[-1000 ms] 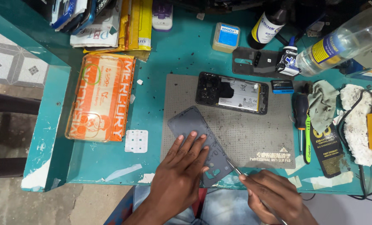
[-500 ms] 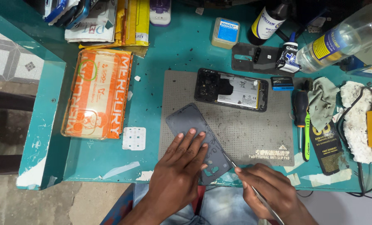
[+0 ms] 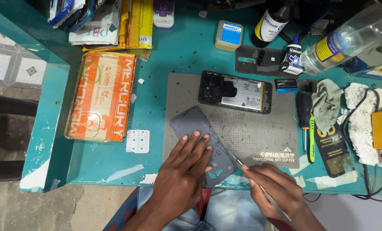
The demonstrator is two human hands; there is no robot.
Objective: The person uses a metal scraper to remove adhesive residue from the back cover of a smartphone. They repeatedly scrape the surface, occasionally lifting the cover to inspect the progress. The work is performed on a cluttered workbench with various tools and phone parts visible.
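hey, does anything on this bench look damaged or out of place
Yes. The phone on the grey mat lies open, its battery exposed. Its back cover sits askew under the left hand. The table edge has chipped paint.

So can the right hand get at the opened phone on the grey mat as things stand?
Probably yes: the mat between the right hand and the opened phone lies bare, though its fingers hold a thin metal tool.

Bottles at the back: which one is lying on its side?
The clear bottle with the yellow label, far right. The dark bottle and the small white one beside it stand upright.
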